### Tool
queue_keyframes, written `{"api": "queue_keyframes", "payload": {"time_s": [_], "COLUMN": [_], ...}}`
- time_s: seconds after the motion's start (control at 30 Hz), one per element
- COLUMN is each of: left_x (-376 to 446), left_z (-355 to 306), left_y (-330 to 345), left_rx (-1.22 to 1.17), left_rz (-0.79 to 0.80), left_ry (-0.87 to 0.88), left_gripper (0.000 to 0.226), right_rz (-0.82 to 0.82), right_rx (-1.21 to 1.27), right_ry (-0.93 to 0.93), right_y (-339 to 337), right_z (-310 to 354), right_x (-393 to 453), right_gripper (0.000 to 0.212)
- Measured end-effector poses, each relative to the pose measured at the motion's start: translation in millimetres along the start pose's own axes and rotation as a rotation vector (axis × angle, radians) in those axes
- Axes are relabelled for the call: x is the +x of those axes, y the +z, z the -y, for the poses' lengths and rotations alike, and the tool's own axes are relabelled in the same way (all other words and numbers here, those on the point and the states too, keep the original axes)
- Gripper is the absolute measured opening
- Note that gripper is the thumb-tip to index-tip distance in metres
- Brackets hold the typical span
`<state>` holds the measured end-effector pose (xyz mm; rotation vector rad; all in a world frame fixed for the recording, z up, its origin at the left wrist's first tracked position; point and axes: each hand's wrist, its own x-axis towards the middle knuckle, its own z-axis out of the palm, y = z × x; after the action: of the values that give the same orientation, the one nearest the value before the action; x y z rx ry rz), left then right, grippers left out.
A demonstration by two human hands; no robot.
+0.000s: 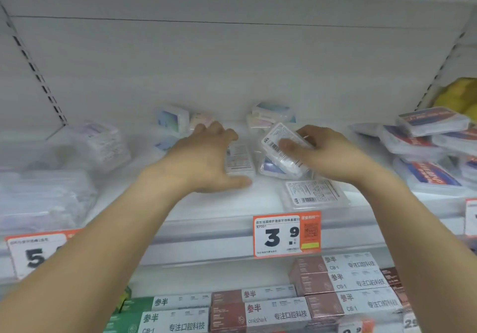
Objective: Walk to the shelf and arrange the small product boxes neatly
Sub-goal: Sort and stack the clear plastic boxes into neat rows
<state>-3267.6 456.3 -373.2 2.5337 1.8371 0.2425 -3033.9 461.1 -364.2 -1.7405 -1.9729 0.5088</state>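
Small clear plastic product boxes lie scattered on a white shelf (pixel 206 211). My right hand (pixel 325 152) grips one box (pixel 281 149) tilted, its barcode label facing me. My left hand (pixel 206 157) reaches in with fingers spread and relaxed, resting beside a flat box with a label (pixel 240 162). Another labelled box (pixel 313 194) lies flat near the shelf's front edge. Two more groups of boxes stand at the back, one on the left (pixel 175 122) and one on the right (pixel 271 116). A bluish box (pixel 271 168) lies under the held one.
Stacked red-and-blue labelled cases (pixel 426 141) fill the right of the shelf; blurred clear packs (pixel 46 196) fill the left. A price tag reading 3.9 (pixel 286 234) hangs on the shelf edge. Toothpaste cartons (pixel 258 309) sit on the shelf below. A yellow item (pixel 459 95) shows far right.
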Motion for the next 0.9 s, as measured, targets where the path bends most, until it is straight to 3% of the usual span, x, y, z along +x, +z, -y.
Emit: {"api": "queue_keyframes", "payload": {"time_s": [0.03,0.1,0.23,0.33,0.43,0.53,0.7,0.8,0.9], "left_x": [3,12,23,19,13,7,3,-5,-1], "left_z": [-4,-7,-2,5,9,3,-19,-11,20], "left_y": [4,11,10,-3,-10,-5,18,19,10], "left_rx": [0.105,0.171,0.04,-0.228,-0.469,-0.465,-0.525,-0.563,-0.458], "left_rz": [0.033,0.044,0.038,-0.045,-0.108,-0.145,-0.179,-0.104,-0.289], "left_ry": [0.011,0.008,0.012,0.004,-0.054,-0.032,0.057,0.054,-0.161], "left_gripper": [0.094,0.098,0.074,0.047,0.051,0.047,0.035,0.045,0.05], "right_rz": [0.039,0.048,-0.093,-0.209,-0.107,0.022,-0.021,0.096,0.039], "right_rx": [-0.039,-0.01,0.172,0.161,-0.039,-0.16,-0.086,-0.031,0.015], "right_ry": [-0.012,-0.031,-0.107,-0.21,-0.228,-0.173,-0.122,-0.008,0.06], "right_y": [-2,-5,-5,-3,-9,-24,-38,-39,-38], "right_z": [-2,-5,-8,-6,-7,-6,-6,-10,-17], "right_x": [-1,-1,-4,-5,-8,-13,-10,-17,-21], "right_gripper": [0.042,0.04,0.04,0.04,0.046,0.053,0.057,0.078,0.101]}}
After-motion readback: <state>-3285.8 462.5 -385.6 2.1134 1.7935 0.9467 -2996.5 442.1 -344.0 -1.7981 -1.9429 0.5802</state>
